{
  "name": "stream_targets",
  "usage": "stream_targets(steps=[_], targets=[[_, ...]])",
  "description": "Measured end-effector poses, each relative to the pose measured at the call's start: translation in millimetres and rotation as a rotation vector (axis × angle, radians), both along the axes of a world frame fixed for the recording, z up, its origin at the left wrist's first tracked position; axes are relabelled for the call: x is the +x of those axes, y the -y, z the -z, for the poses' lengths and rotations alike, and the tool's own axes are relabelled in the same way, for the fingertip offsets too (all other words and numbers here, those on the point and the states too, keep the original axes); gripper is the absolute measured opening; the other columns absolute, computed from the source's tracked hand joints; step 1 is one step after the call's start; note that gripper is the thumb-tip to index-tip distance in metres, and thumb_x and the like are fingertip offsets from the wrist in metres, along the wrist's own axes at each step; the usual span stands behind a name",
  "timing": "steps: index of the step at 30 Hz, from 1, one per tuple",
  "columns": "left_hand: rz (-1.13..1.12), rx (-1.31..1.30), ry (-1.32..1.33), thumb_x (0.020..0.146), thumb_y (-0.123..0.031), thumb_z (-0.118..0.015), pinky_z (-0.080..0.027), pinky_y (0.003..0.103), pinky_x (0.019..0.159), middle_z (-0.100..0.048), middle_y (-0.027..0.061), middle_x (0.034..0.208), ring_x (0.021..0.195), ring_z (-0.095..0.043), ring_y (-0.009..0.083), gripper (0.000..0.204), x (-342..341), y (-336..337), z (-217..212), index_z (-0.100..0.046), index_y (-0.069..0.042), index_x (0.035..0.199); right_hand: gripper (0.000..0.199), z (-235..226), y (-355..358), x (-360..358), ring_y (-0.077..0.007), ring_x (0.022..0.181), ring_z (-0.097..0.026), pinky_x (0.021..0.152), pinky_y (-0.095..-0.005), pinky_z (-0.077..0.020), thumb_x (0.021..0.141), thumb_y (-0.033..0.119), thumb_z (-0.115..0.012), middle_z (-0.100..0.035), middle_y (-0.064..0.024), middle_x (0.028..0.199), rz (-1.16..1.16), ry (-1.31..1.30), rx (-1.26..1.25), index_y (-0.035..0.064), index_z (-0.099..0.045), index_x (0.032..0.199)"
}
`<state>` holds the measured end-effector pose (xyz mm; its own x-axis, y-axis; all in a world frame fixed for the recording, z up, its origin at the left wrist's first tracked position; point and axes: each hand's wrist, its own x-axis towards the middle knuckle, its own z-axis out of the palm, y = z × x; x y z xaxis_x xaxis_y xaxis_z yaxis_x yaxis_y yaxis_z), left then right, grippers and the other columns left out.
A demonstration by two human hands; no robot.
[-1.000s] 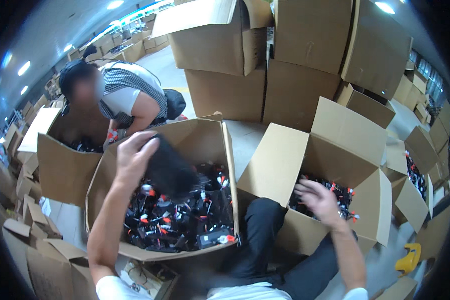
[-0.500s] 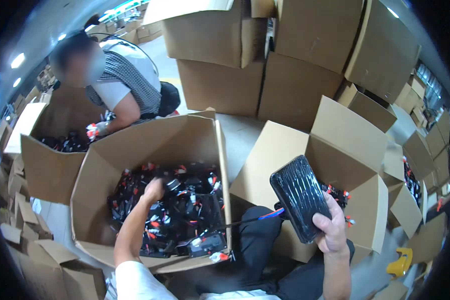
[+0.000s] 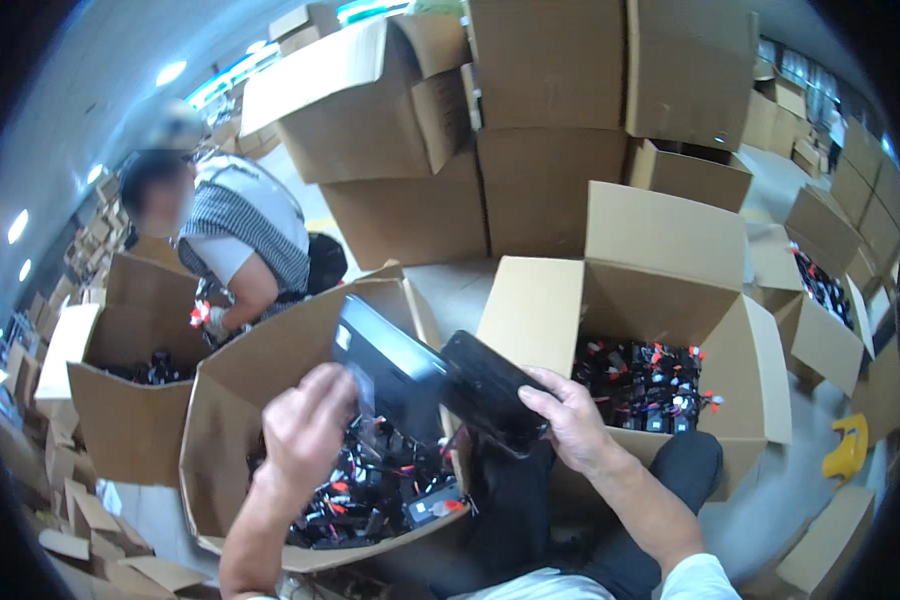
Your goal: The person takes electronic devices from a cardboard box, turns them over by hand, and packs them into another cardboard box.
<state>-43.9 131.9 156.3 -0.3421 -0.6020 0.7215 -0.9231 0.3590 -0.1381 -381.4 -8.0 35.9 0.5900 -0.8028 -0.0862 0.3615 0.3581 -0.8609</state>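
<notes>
My right hand [image 3: 567, 415] grips the near end of a flat black rectangular case [image 3: 495, 385] over my knees, thumb on its upper face. A second flat black case [image 3: 388, 345], glossy and tilted, is raised over the left carton, its edge close to the first one. My left hand [image 3: 310, 420] is closed at its near left edge, the fingers partly blurred. Below it, the left carton [image 3: 220, 440] holds a jumble of black units [image 3: 370, 490] with wires and red and white connectors.
An open carton [image 3: 660, 280] at my right holds rows of similar black units [image 3: 645, 390]. A person [image 3: 250, 230] leans over another carton [image 3: 135, 410] at far left. Tall cartons [image 3: 550, 180] stand ahead. A yellow plastic object [image 3: 846, 448] lies at right.
My left hand has come up out of the carton with a second black case. My right hand has moved left and tilted its case, bringing the two cases close together. The view has shifted.
</notes>
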Motion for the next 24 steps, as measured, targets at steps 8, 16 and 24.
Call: stream_targets(steps=[8,16,24], targets=[[0.067,0.285,0.277,0.088,-0.002,-0.078,-0.062,0.040,0.079,-0.075,0.0206,0.121,0.094,-0.078,0.0285,0.046,-200.6,-43.2,28.5,-0.077,0.013,0.132,0.081,-40.8,-87.2,-105.7,-0.0164,0.132,-0.067,0.118,-0.0349,-0.0554,0.102,0.038,-0.099,-0.073,-0.0107,0.142,0.249,-0.046,-0.361,-0.0048,-0.060,0.158],[0.292,0.782,-1.198,0.117,-0.028,-0.071,-0.060,0.040,0.113,-0.078,0.0149,0.138,0.132,-0.074,0.0262,0.056,-278.0,17.1,6.7,-0.060,0.004,0.161,0.082,-46.9,-92.2,-216.6,-0.0237,0.144,-0.061,0.126,-0.0420,-0.0493,0.106,0.024,-0.088,-0.060,-0.0206,0.157,0.270,0.056,-0.547,-0.0011,-0.043,0.170],[0.635,0.808,-1.284,0.084,-0.039,-0.108,-0.061,0.038,0.112,-0.076,0.0152,0.142,0.130,-0.075,0.0236,0.099,-369.4,145.4,17.5,-0.060,0.010,0.156,0.069,-68.7,45.1,-302.4,-0.0151,0.121,-0.062,0.113,-0.0342,-0.0520,0.108,0.034,-0.085,-0.067,-0.0070,0.134,0.577,-0.046,-0.682,-0.0023,-0.057,0.160]])
